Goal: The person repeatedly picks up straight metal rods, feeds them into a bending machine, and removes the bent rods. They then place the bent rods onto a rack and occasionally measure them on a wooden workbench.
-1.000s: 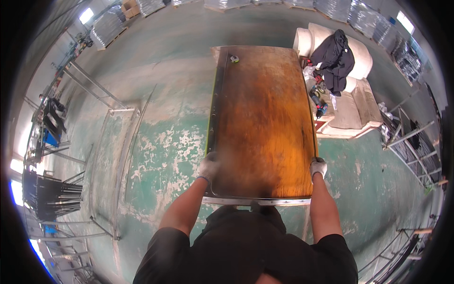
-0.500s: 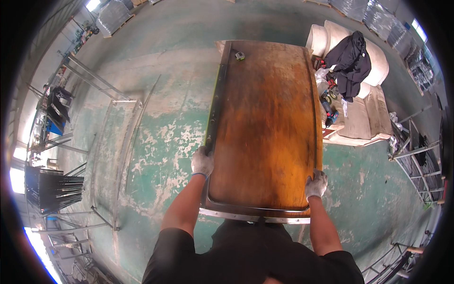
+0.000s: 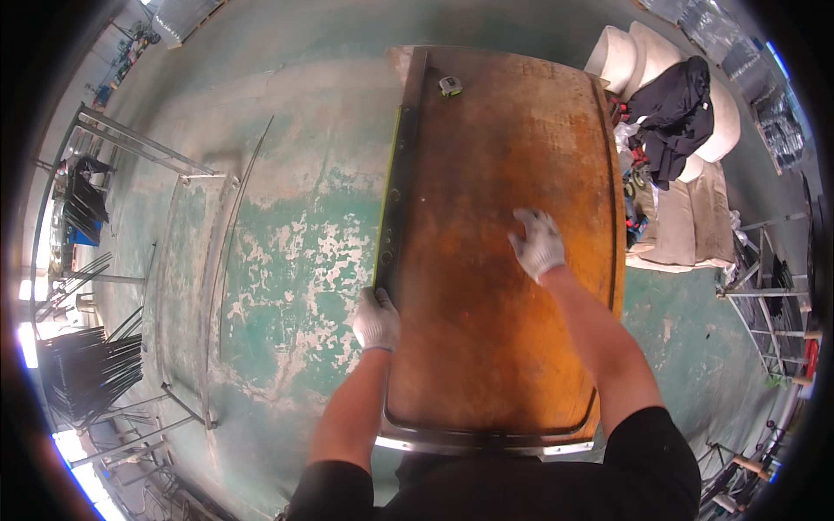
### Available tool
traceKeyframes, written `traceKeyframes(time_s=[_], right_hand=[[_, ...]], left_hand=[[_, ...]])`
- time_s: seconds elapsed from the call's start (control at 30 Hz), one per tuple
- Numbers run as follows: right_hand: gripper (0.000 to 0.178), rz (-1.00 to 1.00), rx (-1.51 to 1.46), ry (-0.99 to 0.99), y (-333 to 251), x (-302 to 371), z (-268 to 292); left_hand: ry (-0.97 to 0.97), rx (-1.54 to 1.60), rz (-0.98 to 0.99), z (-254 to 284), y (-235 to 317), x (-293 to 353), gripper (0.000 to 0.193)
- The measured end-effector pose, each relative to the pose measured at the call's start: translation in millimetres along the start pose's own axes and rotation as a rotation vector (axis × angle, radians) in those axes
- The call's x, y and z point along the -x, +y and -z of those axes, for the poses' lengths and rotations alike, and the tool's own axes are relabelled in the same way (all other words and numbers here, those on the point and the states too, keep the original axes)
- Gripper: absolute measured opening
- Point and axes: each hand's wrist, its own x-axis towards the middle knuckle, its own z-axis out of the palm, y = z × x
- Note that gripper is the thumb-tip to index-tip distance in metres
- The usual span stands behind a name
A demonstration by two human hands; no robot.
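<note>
A large worn wooden board (image 3: 512, 330), orange-brown with dark stains, stretches out in front of me. Along its left edge lies a long dark bar with a yellow-green edge (image 3: 388, 204). My left hand (image 3: 377, 321), in a pale knit glove, is closed on the near end of this bar; its fingertips are partly hidden. My gloved right hand (image 3: 539, 246) is over the board's middle right, fingers apart and holding nothing. A thin dark bent rod (image 3: 486, 431) with rounded corners runs around the board's near and right sides. Near the far left corner sits a small tape measure (image 3: 450, 85).
Right of the board, a beige sofa (image 3: 665, 226) carries a dark jacket (image 3: 673, 113) and power tools (image 3: 637, 227). Metal racks (image 3: 769, 295) stand at far right. On the left are a metal frame (image 3: 143, 148) and a bundle of dark rods (image 3: 87, 369). The green floor (image 3: 295, 260) is peeling.
My right hand has left the board's near right edge and moved forward and inward over the board, its fingers opening. My left hand stays at the left edge. The view has shifted slightly.
</note>
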Motion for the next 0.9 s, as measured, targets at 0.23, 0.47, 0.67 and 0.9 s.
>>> traceKeyframes(time_s=[0.23,0.47,0.67,0.9], right_hand=[[0.069,0.059,0.207,0.024,-26,-256,-69],[0.040,0.084,0.133,-0.017,-24,-362,-100],[0.024,0.052,0.094,-0.034,6,-288,-56],[0.043,0.045,0.175,0.141,-2,-30,28]], left_hand=[[0.074,-0.014,-0.074,-9,-4,-3,0.031],[0.140,-0.037,-0.147,-8,-7,-1,0.023],[0.090,-0.050,-0.226,5,5,-4,0.024],[0.059,0.087,-0.059,1,3,-6,0.030]])
